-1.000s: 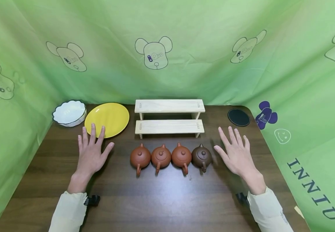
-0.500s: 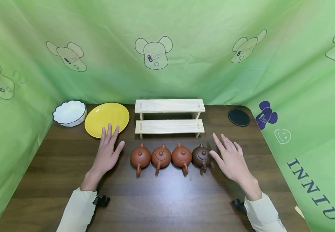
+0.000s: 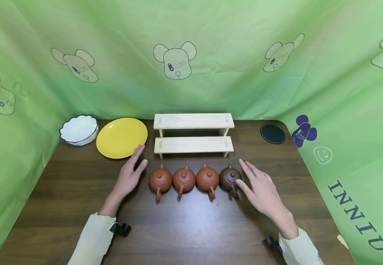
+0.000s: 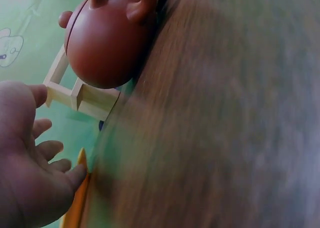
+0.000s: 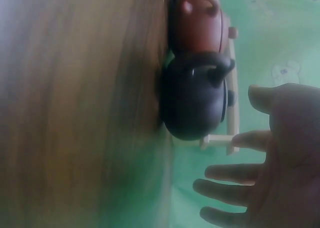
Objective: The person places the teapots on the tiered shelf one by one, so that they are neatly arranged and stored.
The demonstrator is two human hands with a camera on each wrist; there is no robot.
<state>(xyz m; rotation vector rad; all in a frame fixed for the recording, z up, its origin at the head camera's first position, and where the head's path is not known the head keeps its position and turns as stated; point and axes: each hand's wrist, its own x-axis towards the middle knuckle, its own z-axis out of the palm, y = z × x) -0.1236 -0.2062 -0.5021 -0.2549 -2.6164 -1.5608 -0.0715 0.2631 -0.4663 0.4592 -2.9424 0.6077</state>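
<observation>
Three reddish-brown clay teapots and one dark brown teapot (image 3: 228, 177) stand side by side in a row, handles toward me. Left of the leftmost reddish teapot (image 3: 160, 181) is my left hand (image 3: 128, 178), fingers extended and holding nothing; the left wrist view shows a gap between it and that teapot (image 4: 107, 43). My right hand (image 3: 261, 191) is at the dark teapot's right side, its thumb overlapping the pot in the head view. In the right wrist view its spread fingers stay apart from the dark teapot (image 5: 192, 100).
Behind the teapots is a two-step wooden stand (image 3: 194, 145). A yellow plate (image 3: 121, 138) and a white scalloped bowl (image 3: 79, 129) sit at the back left. A black round coaster (image 3: 273, 133) lies at the back right. Green cloth (image 3: 231, 84) surrounds the brown table (image 3: 184, 235).
Both hands have moved inward, the left one rightward off the plate and the right one leftward and nearer to me, closing in on the ends of the teapot row. The teapots have not moved.
</observation>
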